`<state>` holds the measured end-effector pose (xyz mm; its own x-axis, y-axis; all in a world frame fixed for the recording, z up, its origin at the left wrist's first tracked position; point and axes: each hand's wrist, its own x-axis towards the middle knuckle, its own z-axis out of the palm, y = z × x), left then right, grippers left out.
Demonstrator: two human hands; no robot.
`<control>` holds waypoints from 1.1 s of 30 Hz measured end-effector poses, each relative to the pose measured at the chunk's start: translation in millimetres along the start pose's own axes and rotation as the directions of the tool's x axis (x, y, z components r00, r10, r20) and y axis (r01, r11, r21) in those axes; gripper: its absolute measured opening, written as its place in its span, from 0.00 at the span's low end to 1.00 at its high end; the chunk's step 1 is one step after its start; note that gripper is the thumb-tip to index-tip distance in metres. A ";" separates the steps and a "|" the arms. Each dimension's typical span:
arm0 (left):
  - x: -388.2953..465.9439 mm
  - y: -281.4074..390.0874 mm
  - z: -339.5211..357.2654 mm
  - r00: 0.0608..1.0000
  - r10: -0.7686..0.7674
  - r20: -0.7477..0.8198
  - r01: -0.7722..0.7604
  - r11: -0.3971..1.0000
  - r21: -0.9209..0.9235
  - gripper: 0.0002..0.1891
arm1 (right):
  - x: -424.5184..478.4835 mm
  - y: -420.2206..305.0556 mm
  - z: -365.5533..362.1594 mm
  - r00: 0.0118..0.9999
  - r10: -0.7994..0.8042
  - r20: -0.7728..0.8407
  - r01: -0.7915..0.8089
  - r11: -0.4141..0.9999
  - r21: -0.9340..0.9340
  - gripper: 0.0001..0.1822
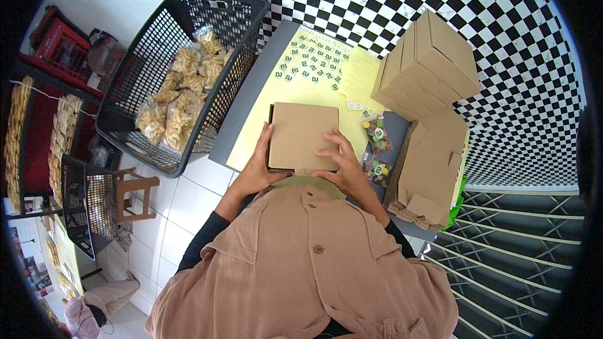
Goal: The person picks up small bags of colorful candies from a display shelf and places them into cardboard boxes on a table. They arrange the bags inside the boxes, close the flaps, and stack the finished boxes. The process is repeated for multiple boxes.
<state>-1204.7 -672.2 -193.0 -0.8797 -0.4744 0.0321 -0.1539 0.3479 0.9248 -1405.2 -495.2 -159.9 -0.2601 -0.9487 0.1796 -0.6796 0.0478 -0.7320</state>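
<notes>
A brown cardboard box (305, 136) with its lid down rests on the yellow sheet (254, 127) right in front of me. My left hand (254, 169) holds its left side, the fingers along the wall and the thumb at the near edge. Over the right part of the lid bend the fingers of my right hand (346, 165), its thumb at the near edge by a small flap. Beyond the box lie many round stickers (311, 59) with green marks. Two clear bags of colourful sweets, a far one (378, 135) and a near one (377, 169), lie to the right.
Closed cardboard boxes (424, 66) are stacked at the back right, with flattened cardboard blanks (431, 169) nearer me. To the left, a black plastic basket (188, 162) holds bagged snacks (183, 89). A brown stool (136, 195) stands on the tiled floor; another person (101, 306) is at lower left.
</notes>
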 end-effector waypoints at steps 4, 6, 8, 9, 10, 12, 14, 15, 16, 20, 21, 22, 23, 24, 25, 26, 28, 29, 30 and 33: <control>-2.2 -2.8 0.7 0.999 -0.005 0.037 0.006 1.000 -0.013 0.63 | -2.5 1.8 7.5 0.999 -0.034 -0.026 0.033 0.999 -0.038 0.22; -2.4 -2.9 1.5 0.998 -0.015 0.054 0.017 1.000 -0.023 0.63 | -2.9 1.1 9.3 0.998 -0.044 -0.034 0.042 0.998 -0.046 0.21; -3.2 -5.1 3.3 0.997 -0.041 0.066 0.044 0.998 -0.048 0.62 | -3.3 1.3 11.0 0.998 -0.049 -0.037 0.047 0.998 -0.039 0.21; -3.1 -4.5 3.5 0.997 -0.028 0.067 0.030 0.999 -0.037 0.61 | -3.5 1.7 11.4 0.998 -0.051 -0.035 0.049 0.998 -0.039 0.21; -3.1 -3.6 3.4 0.998 -0.014 0.068 0.016 0.999 -0.027 0.61 | -3.7 2.1 11.8 0.998 -0.053 -0.034 0.051 0.998 -0.039 0.20; -3.6 -5.0 4.1 0.998 0.001 0.067 0.001 0.999 -0.037 0.61 | -4.5 2.7 12.8 0.998 -0.056 -0.032 0.055 0.998 -0.042 0.21; -4.1 -11.4 5.7 0.998 0.007 0.063 -0.002 0.997 -0.077 0.61 | -5.5 2.8 13.9 0.998 -0.060 -0.032 0.058 0.997 -0.049 0.22; -4.0 -12.5 6.3 0.998 0.002 0.061 0.003 0.997 -0.080 0.61 | -5.5 2.4 14.9 0.997 -0.061 -0.042 0.059 0.996 -0.059 0.22; -3.8 -13.3 7.0 0.998 -0.003 0.060 0.008 0.996 -0.084 0.61 | -5.2 1.7 16.3 0.997 -0.063 -0.051 0.059 0.996 -0.070 0.22; -4.2 -10.4 9.0 0.998 -0.011 0.060 0.014 0.999 -0.047 0.60 | -4.6 -1.1 23.0 0.996 -0.076 -0.051 0.066 0.983 -0.170 0.26; -4.4 -10.3 9.4 0.998 -0.017 0.059 0.020 0.998 -0.053 0.60 | -4.9 0.1 24.9 0.995 -0.080 -0.061 0.069 0.983 -0.168 0.27; -4.5 -10.3 9.8 0.998 -0.024 0.059 0.027 0.998 -0.059 0.60 | -5.5 2.5 27.5 0.994 -0.083 -0.071 0.071 0.984 -0.166 0.27; -4.6 -10.5 10.1 0.998 -0.030 0.058 0.034 0.997 -0.065 0.60 | -5.8 4.0 29.1 0.993 -0.087 -0.081 0.073 0.984 -0.164 0.28; -4.6 -11.0 10.1 0.998 -0.023 0.052 0.026 0.998 -0.060 0.60 | -5.6 4.4 30.0 0.992 -0.089 -0.084 0.074 0.983 -0.168 0.28; -4.4 -11.5 10.0 0.999 -0.016 0.046 0.019 0.998 -0.055 0.60 | -5.3 4.6 30.6 0.992 -0.091 -0.088 0.075 0.982 -0.172 0.27; -4.1 -12.1 9.9 0.999 -0.010 0.041 0.012 0.999 -0.050 0.61 | -5.1 5.0 31.4 0.991 -0.093 -0.092 0.076 0.981 -0.176 0.27; -3.8 -12.5 11.2 0.998 -0.045 0.051 0.049 0.996 -0.078 0.61 | -5.9 6.6 33.8 0.990 -0.093 -0.108 0.075 0.985 -0.156 0.28; -3.8 -12.9 11.8 0.996 -0.063 0.057 0.068 0.994 -0.091 0.60 | -6.4 7.8 35.1 0.989 -0.093 -0.117 0.075 0.986 -0.146 0.29; -3.8 -14.2 12.3 0.996 -0.062 0.058 0.068 0.992 -0.104 0.60 | -6.7 9.1 36.5 0.988 -0.100 -0.118 0.081 0.985 -0.154 0.29; -4.0 -16.6 13.7 0.996 -0.063 0.058 0.070 0.989 -0.127 0.60 | -7.5 12.7 40.3 0.986 -0.119 -0.118 0.097 0.979 -0.177 0.29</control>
<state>-1204.8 -665.0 -213.6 -0.8928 -0.4480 -0.0480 -0.1566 0.2086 0.9654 -1384.2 -500.1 -197.1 -0.2565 -0.9042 0.3416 -0.8121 0.0099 -0.5835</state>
